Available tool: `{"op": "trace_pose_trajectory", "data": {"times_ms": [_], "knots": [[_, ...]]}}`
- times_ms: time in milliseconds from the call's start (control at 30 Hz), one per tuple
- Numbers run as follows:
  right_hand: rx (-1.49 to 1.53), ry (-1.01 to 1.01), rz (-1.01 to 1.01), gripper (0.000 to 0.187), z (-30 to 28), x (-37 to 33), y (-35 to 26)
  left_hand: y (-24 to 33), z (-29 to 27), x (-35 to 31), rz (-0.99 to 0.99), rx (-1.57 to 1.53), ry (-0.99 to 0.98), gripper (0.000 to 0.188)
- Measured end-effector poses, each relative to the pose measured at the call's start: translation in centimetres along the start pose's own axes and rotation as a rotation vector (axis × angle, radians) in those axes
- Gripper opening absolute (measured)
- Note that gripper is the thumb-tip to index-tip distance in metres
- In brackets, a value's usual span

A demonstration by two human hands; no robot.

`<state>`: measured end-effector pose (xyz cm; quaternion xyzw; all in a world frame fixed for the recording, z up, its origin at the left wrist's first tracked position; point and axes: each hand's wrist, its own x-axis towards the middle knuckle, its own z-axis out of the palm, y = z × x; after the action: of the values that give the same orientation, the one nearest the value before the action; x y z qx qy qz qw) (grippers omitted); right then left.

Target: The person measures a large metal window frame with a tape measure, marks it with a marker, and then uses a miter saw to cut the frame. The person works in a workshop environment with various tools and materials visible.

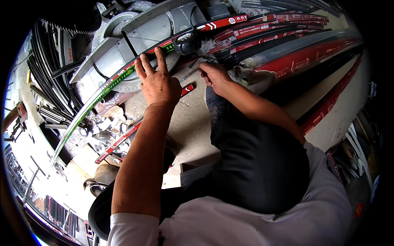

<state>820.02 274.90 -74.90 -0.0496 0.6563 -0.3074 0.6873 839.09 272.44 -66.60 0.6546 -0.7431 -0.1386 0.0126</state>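
Our left hand (159, 86) has its fingers spread, fingertips over a long red-and-black strip (221, 23) and the green measuring scale (108, 88) beside it, along the saw's grey metal base (156, 35). Our right hand (214, 77) is curled, to the right; in shadow, we cannot tell whether it pinches anything. We judge the strip light, fairly stiff, slick-faced, best steadied mid-length and lifted by its edges.
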Motion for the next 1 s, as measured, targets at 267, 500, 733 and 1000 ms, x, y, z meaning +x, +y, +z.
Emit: {"op": "trace_pose_trajectory", "data": {"times_ms": [267,500,733,1000], "knots": [[0.080,-0.032,-0.356,0.018,-0.8,-4.4,-2.6,0.1,-0.3,0.0,-0.012,-0.006,-0.013,0.095],[0.016,-0.078,-0.507,0.017,1.3,-5.5,-3.8,0.5,-0.9,0.0,-0.045,0.003,-0.047,0.099],[-0.035,-0.247,-0.539,0.021,2.0,-6.0,-3.7,0.5,-1.1,0.0,-0.085,0.018,-0.098,0.095],[-0.165,-0.390,-0.544,0.022,3.6,-6.8,-4.0,0.5,-1.2,0.0,-0.092,-0.012,-0.111,0.090]]}}
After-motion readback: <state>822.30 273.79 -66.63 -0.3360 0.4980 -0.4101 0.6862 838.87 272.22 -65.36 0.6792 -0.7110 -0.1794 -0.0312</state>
